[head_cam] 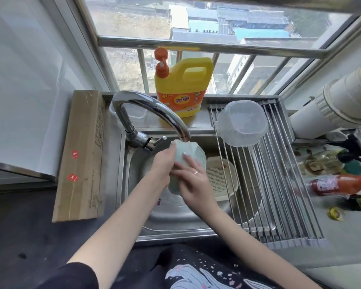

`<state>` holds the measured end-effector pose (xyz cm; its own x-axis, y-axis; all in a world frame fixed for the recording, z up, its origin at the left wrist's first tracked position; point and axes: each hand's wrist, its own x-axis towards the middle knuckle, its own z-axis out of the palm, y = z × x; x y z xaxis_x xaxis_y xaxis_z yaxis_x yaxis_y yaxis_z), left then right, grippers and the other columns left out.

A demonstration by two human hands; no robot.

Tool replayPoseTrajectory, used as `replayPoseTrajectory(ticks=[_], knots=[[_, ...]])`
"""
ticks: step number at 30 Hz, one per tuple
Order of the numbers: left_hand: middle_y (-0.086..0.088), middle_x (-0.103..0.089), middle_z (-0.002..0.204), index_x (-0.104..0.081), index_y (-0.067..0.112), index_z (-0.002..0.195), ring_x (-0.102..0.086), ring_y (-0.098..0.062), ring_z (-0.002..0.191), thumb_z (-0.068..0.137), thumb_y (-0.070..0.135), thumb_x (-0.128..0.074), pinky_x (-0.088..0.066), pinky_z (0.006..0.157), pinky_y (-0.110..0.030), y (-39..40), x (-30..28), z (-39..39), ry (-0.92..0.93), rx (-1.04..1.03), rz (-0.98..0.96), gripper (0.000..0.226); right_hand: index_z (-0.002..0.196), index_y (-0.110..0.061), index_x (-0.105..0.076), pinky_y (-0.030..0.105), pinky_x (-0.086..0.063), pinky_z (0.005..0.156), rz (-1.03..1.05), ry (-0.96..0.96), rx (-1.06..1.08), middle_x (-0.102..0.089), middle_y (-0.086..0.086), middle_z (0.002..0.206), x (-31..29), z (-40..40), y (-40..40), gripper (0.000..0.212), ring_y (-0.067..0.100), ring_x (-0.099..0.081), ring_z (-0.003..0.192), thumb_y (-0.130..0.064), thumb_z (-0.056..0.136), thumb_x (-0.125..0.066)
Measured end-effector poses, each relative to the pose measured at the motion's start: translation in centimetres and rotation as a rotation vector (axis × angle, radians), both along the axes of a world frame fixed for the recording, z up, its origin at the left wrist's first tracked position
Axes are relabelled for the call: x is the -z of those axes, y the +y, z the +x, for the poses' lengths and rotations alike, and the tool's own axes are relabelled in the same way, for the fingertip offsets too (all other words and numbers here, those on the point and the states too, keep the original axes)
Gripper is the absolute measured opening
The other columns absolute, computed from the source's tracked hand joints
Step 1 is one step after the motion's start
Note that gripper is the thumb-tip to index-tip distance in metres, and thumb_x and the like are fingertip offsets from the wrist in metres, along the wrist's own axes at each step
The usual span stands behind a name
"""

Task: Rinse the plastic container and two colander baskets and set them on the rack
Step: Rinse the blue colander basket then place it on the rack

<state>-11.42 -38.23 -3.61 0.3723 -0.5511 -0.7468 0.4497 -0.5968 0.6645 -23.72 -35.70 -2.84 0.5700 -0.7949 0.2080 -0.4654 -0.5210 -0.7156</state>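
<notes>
Both hands work over the steel sink (181,217), directly under the spout of the curved faucet (154,109). The left hand (163,165) grips the pale green colander basket (188,157) along its 9 o'clock side, fingers curled round the rim. The right hand (193,182) lies on the basket's outer face from the 5 o'clock side; its fingers are extended flat against the plastic, so this grip is apart and pressing, not clamped. A ring shows on one finger. The basket is tilted, its meshed wall facing 3 o'clock.

The second colander basket (221,180), cream-coloured, sits in the sink at 3 o'clock of the hands, partly beneath the rack bars. The roll-up rack (283,184) spans the sink's 3 o'clock half. The clear plastic container (242,124) rests on the rack's far end, at 1 o'clock of the hands, turned on its side or mouth-down; which one cannot be told.

A yellow detergent bottle (183,88) with an orange pump stands on the ledge at 12 o'clock. A cardboard box (81,155) lies on the counter (19,236) at 9 o'clock. A red bottle (342,184) lies at 3 o'clock, beyond the rack.
</notes>
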Motion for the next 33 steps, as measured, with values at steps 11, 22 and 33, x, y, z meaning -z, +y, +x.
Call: replayPoseTrajectory(ticks=[11,22,33], knots=[[-0.001,-0.07,0.097,-0.057,0.02,0.118,-0.067,-0.015,0.08,0.077,0.022,-0.061,-0.055,0.055,-0.023,5.4,-1.6,1.3,0.348,0.338,-0.407,0.042,0.132,-0.023,-0.042,0.032,-0.034,0.112,0.753,-0.4,0.284,-0.048,-0.004,0.139,-0.2,-2.7,1.3,0.05,0.004,-0.043,0.131,-0.003,0.09,-0.059],[0.009,-0.074,0.083,-0.067,0.019,0.102,-0.066,-0.004,0.075,0.092,0.016,-0.056,-0.051,0.078,-0.024,6.2,-1.0,0.5,0.003,0.45,-0.307,0.015,0.125,-0.014,-0.048,0.036,-0.035,0.108,0.322,-0.19,0.518,-0.053,0.001,0.132,-1.7,-2.0,-0.5,0.033,0.011,-0.045,0.126,-0.024,0.095,-0.041],[-0.008,-0.067,0.11,-0.044,0.014,0.136,-0.067,-0.01,0.09,0.088,-0.005,-0.056,-0.054,0.078,-0.02,7.0,-0.9,0.5,0.183,0.42,-0.439,0.053,0.15,-0.021,-0.021,0.053,-0.012,0.115,0.239,0.334,0.133,-0.032,0.0,0.153,0.1,1.4,-3.7,0.055,0.015,-0.03,0.14,-0.039,0.098,-0.02]])
